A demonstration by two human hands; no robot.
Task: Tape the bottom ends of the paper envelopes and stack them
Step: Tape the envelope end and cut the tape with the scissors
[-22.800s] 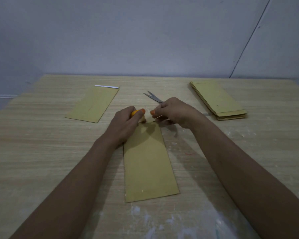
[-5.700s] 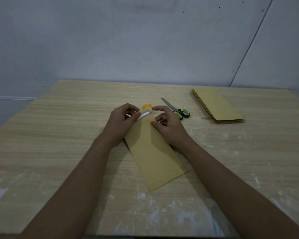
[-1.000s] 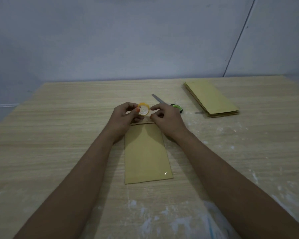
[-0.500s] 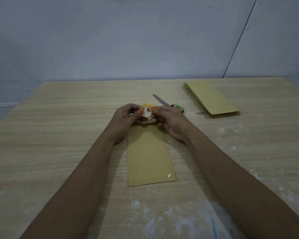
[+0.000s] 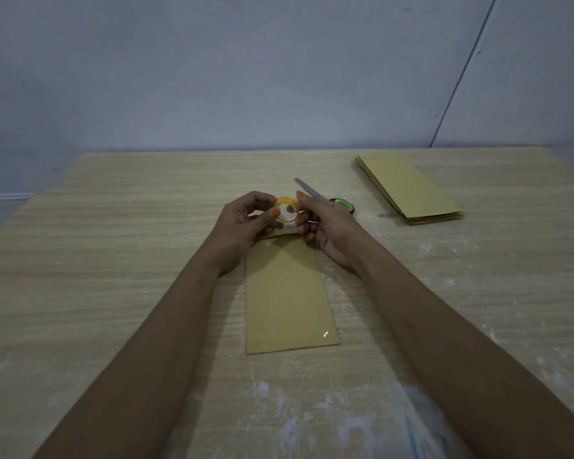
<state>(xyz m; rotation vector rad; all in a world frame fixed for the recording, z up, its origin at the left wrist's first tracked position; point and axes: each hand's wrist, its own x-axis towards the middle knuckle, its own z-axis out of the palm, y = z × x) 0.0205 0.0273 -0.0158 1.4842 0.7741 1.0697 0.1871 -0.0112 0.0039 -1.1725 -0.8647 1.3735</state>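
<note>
Two hands: both meet above the far end of the envelope, holding one small roll between them.
Left hand (image 5: 242,223): fingers curled round the left side of the tape roll (image 5: 287,210), thumb tip pressed on its near rim; it pinches the roll.
Right hand (image 5: 325,226): fingers curled round the right side of the same roll, index tip on the top edge; it too grips the roll.
Tape roll: a small yellow ring with a clear centre, held upright and facing the camera, raised just above the envelope's far edge, between the two sets of fingertips.
Envelope (image 5: 287,296): a single brown paper one, flat on the table (image 5: 96,260), running from under the hands back toward the person between the two forearms; a glossy glint shows near its near right corner.
Scissors (image 5: 325,197): just beyond the right hand, lying flat, blades pointing away to the left, green-and-black handle partly hidden behind the knuckles.
Stack of envelopes (image 5: 408,190): well off to the right of the right hand and farther away, a neat pile lying at a slant.
Table: light wood grain, with white smears near the person's elbows and to the right of the right forearm.
</note>
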